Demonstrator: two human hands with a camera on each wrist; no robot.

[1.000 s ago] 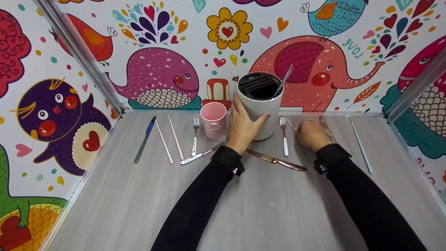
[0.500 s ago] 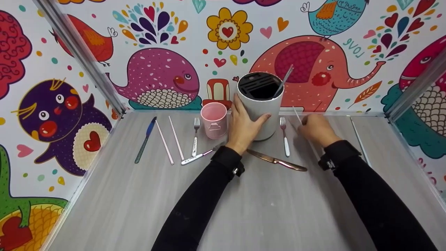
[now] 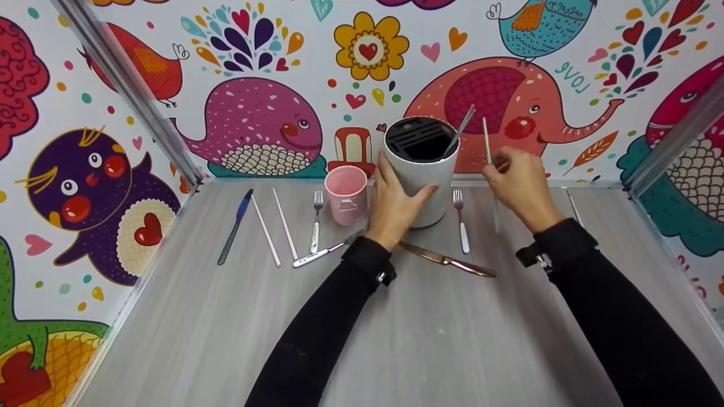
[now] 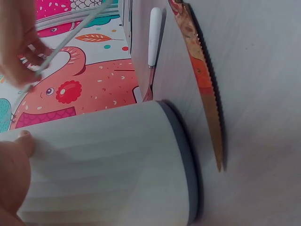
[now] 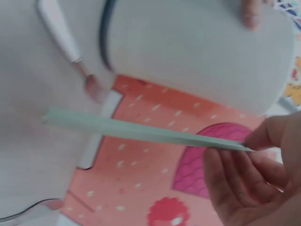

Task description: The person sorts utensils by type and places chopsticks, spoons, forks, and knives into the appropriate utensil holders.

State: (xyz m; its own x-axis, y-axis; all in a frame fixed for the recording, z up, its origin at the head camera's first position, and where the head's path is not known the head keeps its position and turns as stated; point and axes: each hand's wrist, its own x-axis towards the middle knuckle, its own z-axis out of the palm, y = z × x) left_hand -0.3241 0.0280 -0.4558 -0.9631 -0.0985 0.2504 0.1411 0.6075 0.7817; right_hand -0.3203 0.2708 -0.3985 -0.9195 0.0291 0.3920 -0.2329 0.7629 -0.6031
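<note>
A white cylindrical holder (image 3: 438, 198) with a black slotted top stands near the back wall, and a thin grey utensil (image 3: 465, 127) leans out of it. My left hand (image 3: 393, 203) grips its left side, thumb across the front. Just right of the holder, my right hand (image 3: 519, 183) pinches a pale green chopstick (image 5: 117, 129) near one end, between thumb and fingers. The chopstick stands nearly upright in the head view, its other end pointing down. Below it to the left lies a fork (image 3: 464, 232) with a white handle; a copper-coloured knife (image 3: 447, 261) lies in front of the holder.
A pink cup (image 3: 348, 206) stands left of the holder. Further left lie two pink chopsticks (image 3: 266, 230), a blue-and-green knife (image 3: 235, 229) and white-handled cutlery (image 3: 317, 258). A pale blue stick (image 3: 573, 204) lies at the right, partly hidden by my right arm.
My right hand has risen from the table with the chopstick, which has turned from lying flat to nearly upright. My left hand and the holder have stayed put.
</note>
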